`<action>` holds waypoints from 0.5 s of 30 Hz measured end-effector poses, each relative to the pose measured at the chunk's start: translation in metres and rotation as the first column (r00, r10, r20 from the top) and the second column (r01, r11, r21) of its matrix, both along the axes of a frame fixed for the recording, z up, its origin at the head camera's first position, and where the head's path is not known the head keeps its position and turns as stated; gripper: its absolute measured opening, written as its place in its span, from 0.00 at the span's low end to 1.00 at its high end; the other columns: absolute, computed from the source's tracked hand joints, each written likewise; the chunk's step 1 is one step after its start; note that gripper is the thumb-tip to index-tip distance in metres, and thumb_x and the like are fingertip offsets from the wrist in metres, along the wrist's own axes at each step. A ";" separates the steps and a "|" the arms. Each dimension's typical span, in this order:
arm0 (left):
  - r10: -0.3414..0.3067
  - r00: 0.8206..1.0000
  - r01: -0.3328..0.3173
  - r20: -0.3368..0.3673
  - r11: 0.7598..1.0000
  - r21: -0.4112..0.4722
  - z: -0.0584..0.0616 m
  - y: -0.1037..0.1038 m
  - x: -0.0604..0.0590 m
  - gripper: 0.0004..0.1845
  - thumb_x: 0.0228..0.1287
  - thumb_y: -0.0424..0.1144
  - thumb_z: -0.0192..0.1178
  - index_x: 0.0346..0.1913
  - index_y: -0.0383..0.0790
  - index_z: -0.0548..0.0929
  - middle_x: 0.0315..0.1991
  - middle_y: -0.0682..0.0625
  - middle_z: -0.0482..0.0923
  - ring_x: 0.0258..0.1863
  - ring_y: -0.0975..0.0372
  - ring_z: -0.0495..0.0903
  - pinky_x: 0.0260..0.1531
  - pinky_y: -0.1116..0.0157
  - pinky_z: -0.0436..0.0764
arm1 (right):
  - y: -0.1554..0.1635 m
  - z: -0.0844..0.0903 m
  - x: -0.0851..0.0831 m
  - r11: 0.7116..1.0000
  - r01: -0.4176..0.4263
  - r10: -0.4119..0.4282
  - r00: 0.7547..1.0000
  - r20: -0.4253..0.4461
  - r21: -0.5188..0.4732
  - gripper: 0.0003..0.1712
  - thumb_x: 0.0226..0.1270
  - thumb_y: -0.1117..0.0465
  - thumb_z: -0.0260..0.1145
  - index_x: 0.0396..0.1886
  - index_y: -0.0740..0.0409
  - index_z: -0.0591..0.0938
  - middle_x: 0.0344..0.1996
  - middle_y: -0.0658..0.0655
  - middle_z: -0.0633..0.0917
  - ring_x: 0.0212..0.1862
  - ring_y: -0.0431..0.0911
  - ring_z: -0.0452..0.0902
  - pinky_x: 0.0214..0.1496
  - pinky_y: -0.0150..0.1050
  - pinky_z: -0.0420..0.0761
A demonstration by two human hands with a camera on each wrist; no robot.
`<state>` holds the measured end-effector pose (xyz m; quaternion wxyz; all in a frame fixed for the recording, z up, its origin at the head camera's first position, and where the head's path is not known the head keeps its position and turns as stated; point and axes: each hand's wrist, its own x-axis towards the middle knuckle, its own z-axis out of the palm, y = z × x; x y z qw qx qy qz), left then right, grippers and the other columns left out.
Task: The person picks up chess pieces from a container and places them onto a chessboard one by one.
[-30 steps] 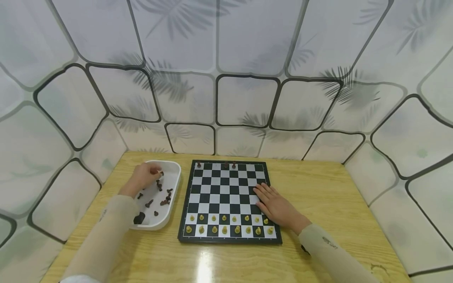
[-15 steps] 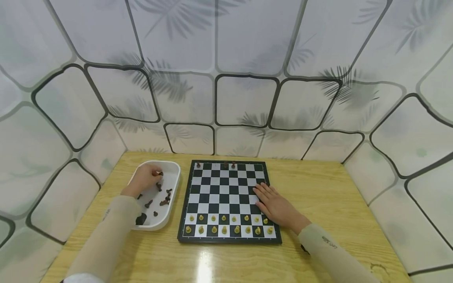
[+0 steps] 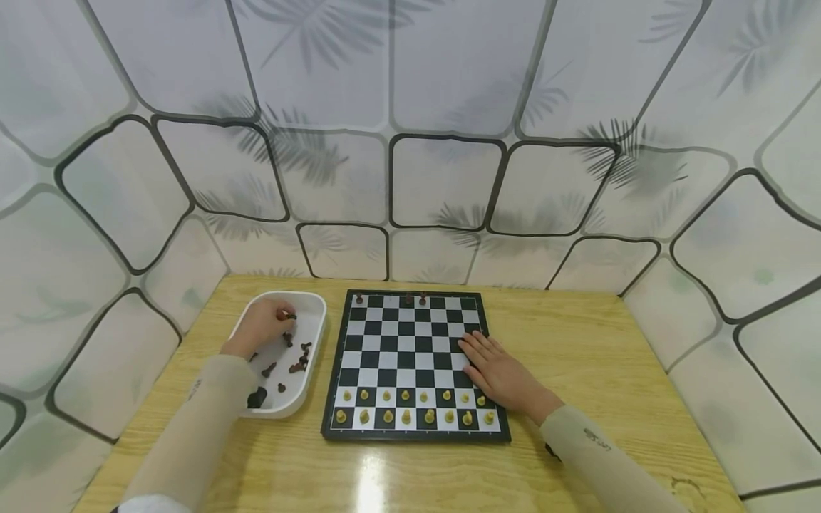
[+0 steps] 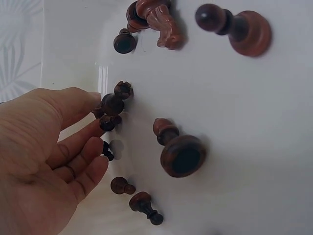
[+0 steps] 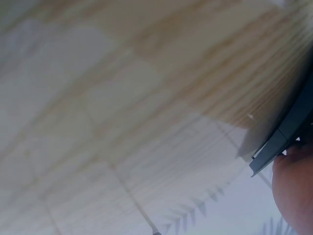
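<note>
The left hand [image 4: 39,161] has its fingers [image 4: 93,169] curled around 1 dark chess piece [image 4: 112,104] — long axis pointing away from the fingertips; the right hand [image 3: 499,372] lies flat and relaxed on the chessboard [image 3: 410,335], holding nothing.

A wooden table [image 3: 577,370] fills the bottom of the frame. Its top is light yellow wood with lines in it. A bright spot of light shines near the bottom middle. Soft white walls [image 3: 442,78] with thick dark lines and gray leaf shapes stand all around it.
</note>
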<state>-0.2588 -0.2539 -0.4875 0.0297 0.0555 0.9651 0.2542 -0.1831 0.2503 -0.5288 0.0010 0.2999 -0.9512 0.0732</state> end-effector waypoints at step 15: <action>0.006 1.000 -0.006 0.014 1.000 -0.003 0.000 0.003 0.002 0.08 0.69 0.34 0.67 0.47 0.33 0.88 0.41 0.39 0.88 0.36 0.55 0.85 0.36 0.57 0.85 | 0.000 0.002 0.001 1.000 0.001 -0.001 1.000 0.013 0.002 0.35 0.87 0.46 0.50 0.82 0.60 0.64 0.82 0.62 0.64 0.84 0.60 0.55 0.84 0.58 0.58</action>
